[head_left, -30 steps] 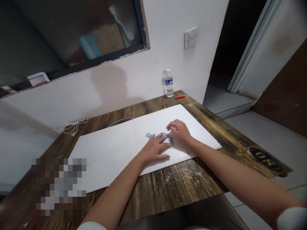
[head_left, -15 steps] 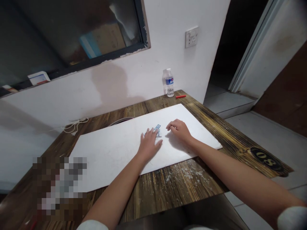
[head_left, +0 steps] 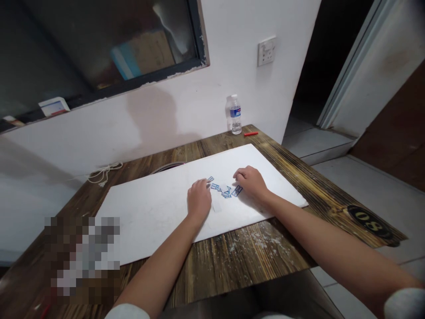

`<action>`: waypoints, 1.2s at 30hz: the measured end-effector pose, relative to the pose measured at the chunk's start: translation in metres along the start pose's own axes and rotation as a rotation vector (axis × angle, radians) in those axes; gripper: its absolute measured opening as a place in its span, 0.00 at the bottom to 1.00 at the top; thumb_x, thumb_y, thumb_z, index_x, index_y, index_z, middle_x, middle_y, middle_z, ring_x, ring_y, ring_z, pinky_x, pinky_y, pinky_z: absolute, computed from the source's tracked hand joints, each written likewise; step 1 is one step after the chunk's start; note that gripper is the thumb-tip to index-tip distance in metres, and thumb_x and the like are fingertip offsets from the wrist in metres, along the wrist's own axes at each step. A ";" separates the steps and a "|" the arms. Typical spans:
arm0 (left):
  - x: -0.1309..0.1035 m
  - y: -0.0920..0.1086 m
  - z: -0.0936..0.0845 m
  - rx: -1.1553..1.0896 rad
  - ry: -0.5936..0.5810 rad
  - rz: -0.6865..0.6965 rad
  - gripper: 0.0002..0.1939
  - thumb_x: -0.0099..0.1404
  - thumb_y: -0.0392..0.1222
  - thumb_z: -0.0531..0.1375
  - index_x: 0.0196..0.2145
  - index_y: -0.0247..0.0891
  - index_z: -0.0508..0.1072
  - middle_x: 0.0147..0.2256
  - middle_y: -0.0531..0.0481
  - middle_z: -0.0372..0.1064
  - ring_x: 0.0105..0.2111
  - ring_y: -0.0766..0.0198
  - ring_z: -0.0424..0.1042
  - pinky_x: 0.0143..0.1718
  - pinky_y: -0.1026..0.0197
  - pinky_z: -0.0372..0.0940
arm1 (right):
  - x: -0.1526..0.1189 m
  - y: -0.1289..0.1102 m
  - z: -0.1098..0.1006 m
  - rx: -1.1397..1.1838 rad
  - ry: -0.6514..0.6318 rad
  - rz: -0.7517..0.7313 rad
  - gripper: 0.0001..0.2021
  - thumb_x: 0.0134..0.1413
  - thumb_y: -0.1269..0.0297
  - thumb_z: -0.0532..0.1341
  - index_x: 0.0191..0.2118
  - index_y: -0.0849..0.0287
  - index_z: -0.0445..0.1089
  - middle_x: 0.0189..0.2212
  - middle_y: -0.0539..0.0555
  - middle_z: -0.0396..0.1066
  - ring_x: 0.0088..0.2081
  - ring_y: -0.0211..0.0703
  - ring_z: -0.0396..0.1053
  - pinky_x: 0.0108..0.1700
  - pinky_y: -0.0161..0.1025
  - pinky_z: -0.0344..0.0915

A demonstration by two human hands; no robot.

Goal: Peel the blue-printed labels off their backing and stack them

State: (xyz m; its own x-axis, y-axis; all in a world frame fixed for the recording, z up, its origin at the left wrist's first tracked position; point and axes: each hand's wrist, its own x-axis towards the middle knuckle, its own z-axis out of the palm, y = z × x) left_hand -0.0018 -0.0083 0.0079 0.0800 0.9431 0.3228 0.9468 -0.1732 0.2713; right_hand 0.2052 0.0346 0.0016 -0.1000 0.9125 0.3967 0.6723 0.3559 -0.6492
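Several small blue-and-white cards (head_left: 226, 193) lie scattered and partly overlapping on the white board (head_left: 149, 212). My left hand (head_left: 199, 199) is left of them, its fingers curled. One small blue-and-white card (head_left: 210, 179) shows at its fingertips. On the right, my right hand (head_left: 251, 182) is closed, with the thumb against the fingers; whatever they may hold is hidden. Another blue-bordered card (head_left: 237, 191) lies just below its fingertips. A pale, blank-looking piece (head_left: 217, 206) rests on the board between the hands, nearer to me.
The board lies on a dark wooden table (head_left: 232, 270) with white flecks near its front edge. A water bottle (head_left: 236, 116) and a red pen-like stick (head_left: 251, 134) are at the back corner. A white cord (head_left: 103, 173) lies at the back left. Blurred blocks hide the left front.
My left hand has gone from spread over the cards to curled, and moved slightly left. More cards now show, spread between the hands. My right hand has barely moved.
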 end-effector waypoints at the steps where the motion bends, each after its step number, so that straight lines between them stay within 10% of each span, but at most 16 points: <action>1: 0.000 0.000 0.000 0.006 -0.020 -0.004 0.16 0.67 0.37 0.51 0.51 0.41 0.69 0.54 0.43 0.69 0.57 0.51 0.63 0.57 0.45 0.57 | 0.001 0.000 -0.002 -0.013 -0.018 0.023 0.14 0.52 0.72 0.53 0.27 0.55 0.76 0.28 0.53 0.76 0.35 0.46 0.69 0.37 0.40 0.60; 6: -0.002 0.006 -0.010 -0.112 -0.351 0.371 0.36 0.62 0.55 0.58 0.65 0.45 0.53 0.66 0.44 0.50 0.67 0.49 0.44 0.65 0.40 0.40 | 0.010 0.010 -0.021 0.053 -0.428 -0.111 0.09 0.51 0.69 0.58 0.32 0.55 0.77 0.32 0.51 0.77 0.33 0.43 0.71 0.35 0.37 0.61; 10: -0.003 0.011 -0.017 -0.203 -0.550 0.666 0.34 0.57 0.58 0.63 0.59 0.51 0.63 0.65 0.48 0.53 0.67 0.50 0.46 0.65 0.41 0.40 | 0.016 0.026 -0.031 0.040 -0.570 -0.189 0.10 0.40 0.68 0.68 0.34 0.55 0.76 0.31 0.51 0.74 0.32 0.44 0.69 0.33 0.36 0.62; 15: -0.002 0.008 -0.007 -0.243 -0.267 0.463 0.13 0.65 0.42 0.57 0.47 0.44 0.73 0.56 0.48 0.67 0.61 0.56 0.59 0.61 0.48 0.54 | 0.014 0.026 -0.022 -0.026 -0.515 -0.245 0.11 0.38 0.62 0.71 0.31 0.56 0.75 0.30 0.52 0.72 0.33 0.44 0.67 0.33 0.36 0.60; 18: 0.000 0.003 0.001 -0.146 -0.082 0.163 0.16 0.66 0.35 0.52 0.50 0.40 0.70 0.56 0.43 0.66 0.60 0.55 0.60 0.61 0.48 0.54 | 0.008 0.016 -0.011 -0.115 -0.418 -0.269 0.12 0.40 0.57 0.72 0.30 0.56 0.74 0.32 0.53 0.72 0.36 0.46 0.66 0.36 0.37 0.58; 21: 0.000 0.002 0.000 -0.071 -0.134 0.040 0.22 0.68 0.45 0.51 0.58 0.37 0.63 0.60 0.40 0.61 0.64 0.48 0.51 0.63 0.42 0.48 | 0.005 0.008 -0.004 -0.119 -0.361 -0.263 0.11 0.45 0.55 0.69 0.30 0.56 0.72 0.32 0.53 0.72 0.37 0.46 0.65 0.37 0.39 0.57; 26: -0.003 0.012 -0.016 -0.161 -0.531 0.568 0.44 0.57 0.66 0.58 0.66 0.51 0.49 0.68 0.48 0.43 0.68 0.48 0.40 0.66 0.40 0.34 | 0.011 0.013 -0.008 0.114 -0.217 -0.077 0.11 0.57 0.59 0.58 0.27 0.57 0.68 0.29 0.52 0.70 0.33 0.42 0.66 0.35 0.37 0.58; 30: -0.004 0.016 -0.017 -0.172 -0.542 0.658 0.29 0.62 0.60 0.57 0.59 0.56 0.62 0.65 0.54 0.52 0.66 0.53 0.47 0.65 0.42 0.41 | 0.017 0.021 -0.018 0.188 -0.077 0.027 0.15 0.57 0.54 0.56 0.25 0.57 0.66 0.25 0.50 0.69 0.30 0.41 0.65 0.34 0.38 0.57; 36: -0.003 0.006 -0.001 -0.052 -0.161 0.226 0.18 0.69 0.39 0.50 0.53 0.47 0.70 0.61 0.50 0.61 0.63 0.53 0.54 0.62 0.44 0.50 | 0.017 0.022 -0.033 0.107 -0.507 -0.099 0.11 0.44 0.57 0.68 0.33 0.57 0.71 0.32 0.52 0.70 0.33 0.43 0.65 0.35 0.37 0.59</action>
State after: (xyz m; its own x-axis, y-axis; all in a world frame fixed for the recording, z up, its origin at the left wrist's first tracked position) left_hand 0.0031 -0.0121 0.0099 0.3396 0.9112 0.2332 0.8825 -0.3945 0.2562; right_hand 0.2422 0.0512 0.0151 -0.5196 0.8469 0.1132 0.5651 0.4400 -0.6979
